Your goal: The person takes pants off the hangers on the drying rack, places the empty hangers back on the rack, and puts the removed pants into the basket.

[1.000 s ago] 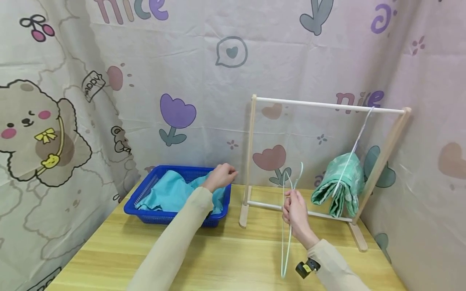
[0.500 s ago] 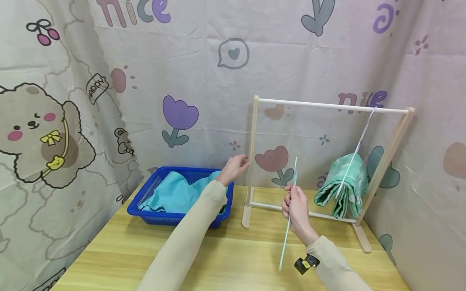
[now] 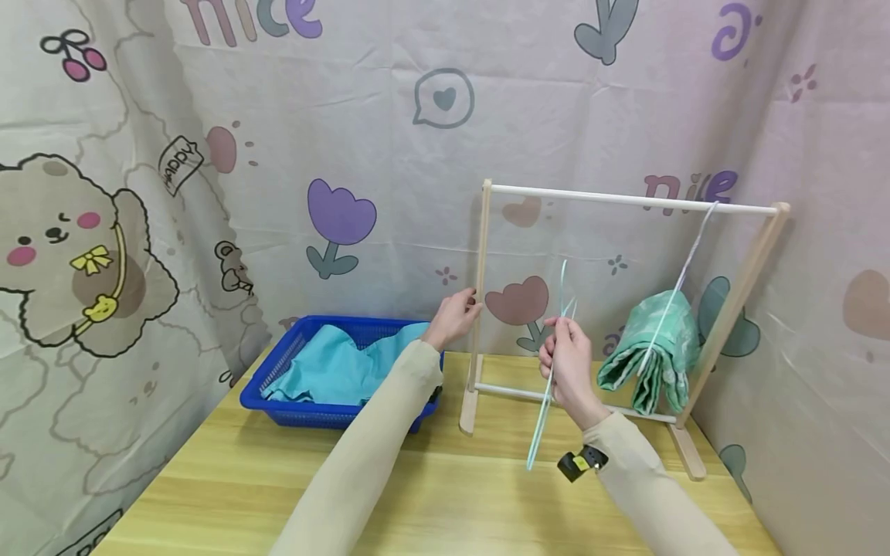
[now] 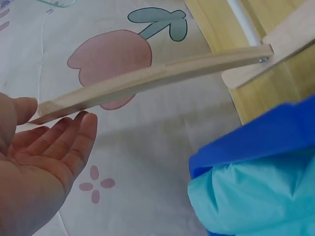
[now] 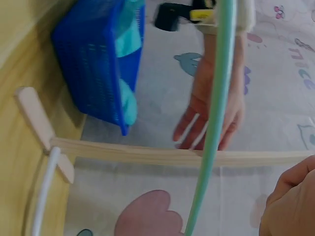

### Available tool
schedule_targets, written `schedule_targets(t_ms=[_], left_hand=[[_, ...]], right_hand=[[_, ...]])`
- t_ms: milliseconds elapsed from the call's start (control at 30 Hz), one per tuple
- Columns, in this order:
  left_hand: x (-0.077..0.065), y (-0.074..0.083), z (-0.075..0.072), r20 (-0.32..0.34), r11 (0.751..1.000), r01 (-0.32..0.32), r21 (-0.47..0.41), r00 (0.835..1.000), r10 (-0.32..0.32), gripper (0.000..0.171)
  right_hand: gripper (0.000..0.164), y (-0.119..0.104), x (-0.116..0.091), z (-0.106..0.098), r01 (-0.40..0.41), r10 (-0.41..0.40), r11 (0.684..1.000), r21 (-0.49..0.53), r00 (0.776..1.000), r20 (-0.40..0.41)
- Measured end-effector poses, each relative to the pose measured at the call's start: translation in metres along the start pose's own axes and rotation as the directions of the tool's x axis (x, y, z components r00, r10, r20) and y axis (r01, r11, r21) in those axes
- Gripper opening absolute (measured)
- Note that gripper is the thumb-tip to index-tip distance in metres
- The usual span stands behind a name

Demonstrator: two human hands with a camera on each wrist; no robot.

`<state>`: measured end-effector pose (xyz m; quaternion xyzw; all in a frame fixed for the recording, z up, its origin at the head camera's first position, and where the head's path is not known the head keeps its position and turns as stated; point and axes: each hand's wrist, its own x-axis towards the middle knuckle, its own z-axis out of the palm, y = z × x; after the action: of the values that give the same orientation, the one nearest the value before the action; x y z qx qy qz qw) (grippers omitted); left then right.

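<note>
My right hand point(image 3: 568, 363) grips a mint-green wire clothes hanger point(image 3: 539, 432), seen nearly edge-on in the head view, in front of the rack. Part of the hanger point(image 5: 219, 98) crosses the right wrist view close up. My left hand point(image 3: 453, 318) is at the left upright of the wooden drying rack point(image 3: 480, 262). In the left wrist view, the thumb and loosely bent fingers of this hand point(image 4: 44, 172) lie on either side of the upright point(image 4: 162, 73); firm contact cannot be made out. A green patterned folded cloth point(image 3: 653, 340) hangs from a white hanger point(image 3: 684, 270) on the rack's right.
A blue plastic basket point(image 3: 306, 417) stands left of the rack, with turquoise cloth point(image 3: 330, 367) inside. Both are on a wood-grain table point(image 3: 445, 494). A patterned curtain point(image 3: 389, 139) surrounds the back and sides. The rack has a white top bar point(image 3: 598, 195) and a lower bar point(image 3: 511, 393).
My left hand has moved right from over the basket to the rack's left upright. My right hand has raised the mint-green hanger, which has turned edge-on.
</note>
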<state>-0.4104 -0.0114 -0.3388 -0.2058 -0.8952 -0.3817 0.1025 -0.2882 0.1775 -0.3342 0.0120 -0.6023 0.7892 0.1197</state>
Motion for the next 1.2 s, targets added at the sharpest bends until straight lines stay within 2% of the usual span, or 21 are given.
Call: schedule_targets(t_ms=[267,467,633,933,1067,1200], left_hand=[[0.004,-0.002,0.007,-0.015,0.998,0.03,-0.054,0.999,-0.031,0.029],[0.003,-0.005,0.01,0.023,0.994,0.076,-0.081,0.997,-0.074,0.035],[0.003,-0.007,0.009,0.037,0.993,0.076,-0.092,0.997,-0.072,0.04],[-0.001,-0.007,0.01,0.071,0.974,0.126,-0.187,0.991,-0.114,0.042],[0.0,-0.007,0.011,0.065,0.977,0.12,-0.177,0.992,-0.11,0.043],[0.001,-0.009,0.012,0.027,0.989,0.098,-0.107,0.995,-0.096,0.04]], right_hand=[[0.026,-0.016,0.017,0.009,0.0,0.001,1.0,0.029,1.0,-0.024],[0.025,-0.026,0.028,0.014,0.0,0.003,0.998,0.067,0.999,-0.039],[0.024,-0.037,0.036,0.021,0.025,-0.02,0.994,0.104,0.999,-0.049],[0.021,-0.059,0.046,0.035,0.037,-0.03,0.987,0.159,0.999,-0.045],[0.021,-0.066,0.054,0.039,0.039,-0.029,0.979,0.202,0.998,-0.055],[0.021,-0.075,0.06,0.043,0.051,-0.037,0.971,0.233,0.997,-0.064]])
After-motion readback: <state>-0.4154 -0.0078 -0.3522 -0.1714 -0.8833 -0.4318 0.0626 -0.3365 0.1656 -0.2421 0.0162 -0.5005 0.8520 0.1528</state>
